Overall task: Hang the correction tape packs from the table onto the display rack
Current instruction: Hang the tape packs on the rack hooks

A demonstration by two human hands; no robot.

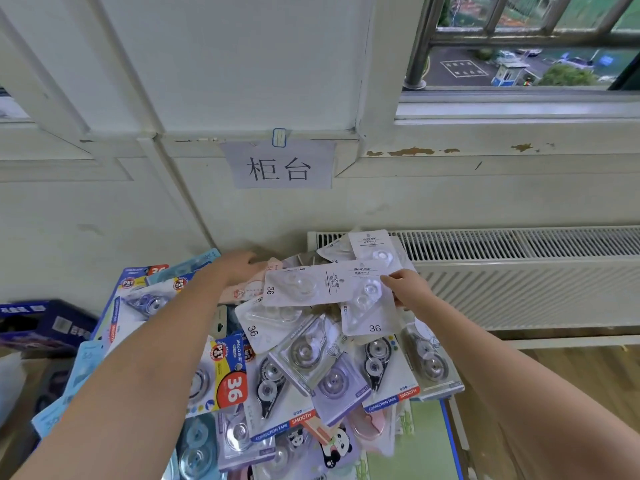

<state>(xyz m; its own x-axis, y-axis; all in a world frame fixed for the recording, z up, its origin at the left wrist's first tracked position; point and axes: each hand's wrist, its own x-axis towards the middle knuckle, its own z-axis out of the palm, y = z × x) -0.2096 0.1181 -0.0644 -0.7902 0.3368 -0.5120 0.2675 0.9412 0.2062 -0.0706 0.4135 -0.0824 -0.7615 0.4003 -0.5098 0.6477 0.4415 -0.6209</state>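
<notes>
A heap of blister-carded correction tape packs [304, 368] covers the worktop. Farther in, the right hand [407, 289] pinches a white clear-blister pack [367, 299] atop the heap, while the left hand [239, 268] reaches flat over pinkish packs. Behind, a white slatted radiator [519, 258]

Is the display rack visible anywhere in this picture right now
No, only the pile of correction tape packs, a wall sign, a radiator and a window show; no rack appears.

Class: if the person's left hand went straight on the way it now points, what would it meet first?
Probably the pinkish pack at the fingers of the left hand; it may already touch it, depth is unclear.
</notes>
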